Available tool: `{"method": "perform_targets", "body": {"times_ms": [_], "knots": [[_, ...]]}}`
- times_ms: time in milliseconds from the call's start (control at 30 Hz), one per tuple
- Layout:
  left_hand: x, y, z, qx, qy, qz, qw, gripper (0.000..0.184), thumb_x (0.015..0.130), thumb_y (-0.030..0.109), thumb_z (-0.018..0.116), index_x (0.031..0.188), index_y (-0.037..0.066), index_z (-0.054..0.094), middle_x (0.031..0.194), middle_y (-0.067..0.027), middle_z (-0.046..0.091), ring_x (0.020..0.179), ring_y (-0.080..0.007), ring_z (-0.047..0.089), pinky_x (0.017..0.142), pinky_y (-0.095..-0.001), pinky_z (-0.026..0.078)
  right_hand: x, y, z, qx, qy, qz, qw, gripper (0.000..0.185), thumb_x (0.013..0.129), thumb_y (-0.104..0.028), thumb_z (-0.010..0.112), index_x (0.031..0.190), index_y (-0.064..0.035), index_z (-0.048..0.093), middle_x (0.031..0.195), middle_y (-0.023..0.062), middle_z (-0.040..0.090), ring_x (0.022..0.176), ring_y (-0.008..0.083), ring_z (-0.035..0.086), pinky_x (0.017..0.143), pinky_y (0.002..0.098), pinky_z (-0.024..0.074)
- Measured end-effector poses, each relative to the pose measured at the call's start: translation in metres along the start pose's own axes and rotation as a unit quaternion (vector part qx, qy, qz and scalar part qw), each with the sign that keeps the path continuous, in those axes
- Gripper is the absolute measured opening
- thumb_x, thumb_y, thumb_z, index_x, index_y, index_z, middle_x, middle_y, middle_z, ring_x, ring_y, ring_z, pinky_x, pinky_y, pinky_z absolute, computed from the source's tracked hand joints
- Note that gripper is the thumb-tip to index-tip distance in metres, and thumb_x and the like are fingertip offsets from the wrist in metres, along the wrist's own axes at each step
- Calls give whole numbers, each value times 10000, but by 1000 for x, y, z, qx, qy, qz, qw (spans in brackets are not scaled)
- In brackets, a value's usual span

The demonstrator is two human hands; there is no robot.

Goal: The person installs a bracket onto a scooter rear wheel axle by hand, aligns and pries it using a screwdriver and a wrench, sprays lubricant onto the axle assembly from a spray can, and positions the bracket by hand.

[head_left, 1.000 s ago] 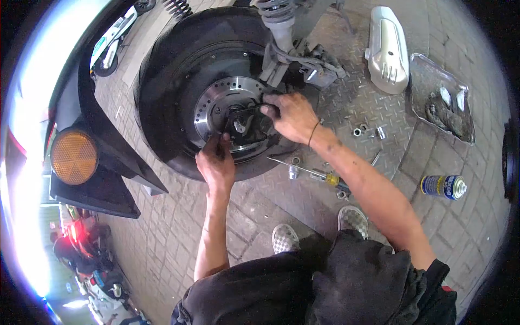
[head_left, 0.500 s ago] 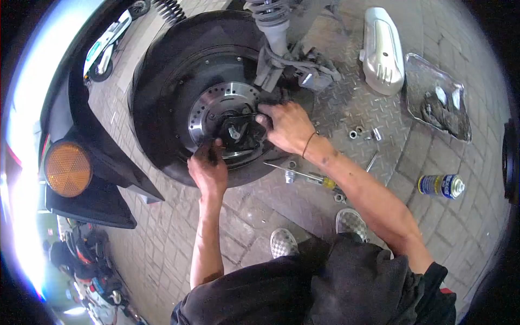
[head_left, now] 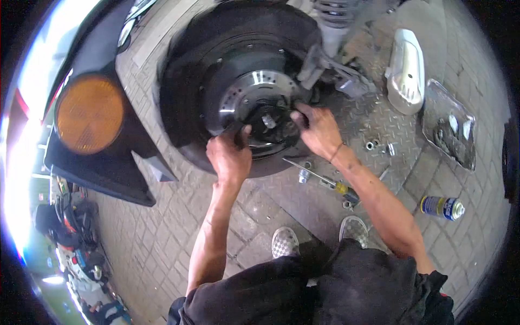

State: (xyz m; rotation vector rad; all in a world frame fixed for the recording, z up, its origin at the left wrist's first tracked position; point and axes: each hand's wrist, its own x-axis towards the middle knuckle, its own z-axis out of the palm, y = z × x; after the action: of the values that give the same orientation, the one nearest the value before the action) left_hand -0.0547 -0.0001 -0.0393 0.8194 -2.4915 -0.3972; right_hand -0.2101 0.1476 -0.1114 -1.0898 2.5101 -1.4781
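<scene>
A scooter wheel with a black tyre [head_left: 181,81] stands in front of me, a drilled silver brake disc [head_left: 264,79] around its middle. A dark hub part [head_left: 279,130] sits inside the disc, with a shiny axle end [head_left: 268,121] at its centre. My left hand [head_left: 230,154] is closed at the lower left edge of this part, thumb upward. On the right side, my right hand [head_left: 320,130] grips the part with bent fingers. The fingertips blend into the dark, greasy surface, so the exact hold is partly hidden.
On the metal plate lie a yellow-handled screwdriver [head_left: 325,181], a socket [head_left: 304,176] and nuts [head_left: 371,145]. A silver cover [head_left: 406,73], a parts tray [head_left: 452,130] and a spray can [head_left: 441,208] stand right. A bodywork panel with an orange reflector [head_left: 90,114] juts in left.
The view has shifted, so the wheel appears further right and the reflector larger. Both hands stay at the hub; the right hand has moved down slightly along its right side.
</scene>
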Motion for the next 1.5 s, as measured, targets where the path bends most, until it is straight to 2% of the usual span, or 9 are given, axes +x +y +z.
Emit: {"method": "perform_targets", "body": {"times_ms": [133,400,500,633,800,933,1000,1200,1500], "knots": [[-7,4,4,-46,42,3,998,160,919,226,690,902,70,722,764,-234,657,773,-460,651,642,-511,494,1,-9,-11,-113,-72,22,991,318,945,-348,625,1125,-107,731,987,233,717,965,422,675,855,502,536],[-2,-1,-1,-70,0,-1,998,185,934,228,676,959,50,717,806,-251,674,823,-466,662,699,-512,505,4,-13,-14,-127,-73,21,989,340,959,-371,601,1156,-119,718,1064,203,720,1005,415,668,887,501,536],[-4,8,-2,-38,-15,-29,999,231,952,284,653,989,69,727,819,-234,693,833,-452,676,724,-518,516,10,2,-21,-114,-158,3,981,460,1009,-459,505,1165,-76,707,1073,224,712,1048,423,652,957,501,505],[1,4,0,26,-41,-13,999,246,961,293,640,984,63,725,823,-244,690,840,-452,679,730,-522,515,12,-11,-27,-84,-196,51,976,484,1005,-466,518,1106,-44,732,1129,224,700,1098,438,623,988,494,491],[0,0,-2,-143,-67,-49,986,217,946,217,673,984,5,699,847,-271,684,842,-448,672,734,-451,504,7,-4,-17,-77,-118,28,990,467,987,-470,549,1119,-61,732,1136,225,696,1106,430,617,994,494,489],[-3,-7,12,-198,-13,-16,980,221,943,173,678,986,-43,686,863,-252,701,803,-325,707,744,-418,504,4,6,-21,-77,-174,68,979,481,987,-484,545,1178,-77,715,1154,215,695,1116,438,614,1007,483,483],[1,-8,9,-174,-31,-45,983,246,952,178,676,1023,-57,685,896,-242,721,808,-293,706,768,-395,508,3,7,-9,-19,-116,29,993,483,981,-497,553,1187,-92,717,1152,211,698,1118,438,613,1007,480,484],[-4,-7,6,-250,-61,-38,966,247,974,166,668,1065,-62,692,951,-157,747,857,-138,616,803,-343,495,4,6,-20,-48,-145,71,986,449,978,-458,574,1206,-99,716,1174,199,698,1133,424,614,1020,472,473],[-8,-5,9,-257,-52,-46,964,258,981,188,647,991,-69,671,809,-140,708,761,-130,520,734,-343,463,5,6,-22,-63,-106,41,991,423,957,-449,604,1179,-111,729,1135,215,702,1118,405,628,988,487,492]]}}
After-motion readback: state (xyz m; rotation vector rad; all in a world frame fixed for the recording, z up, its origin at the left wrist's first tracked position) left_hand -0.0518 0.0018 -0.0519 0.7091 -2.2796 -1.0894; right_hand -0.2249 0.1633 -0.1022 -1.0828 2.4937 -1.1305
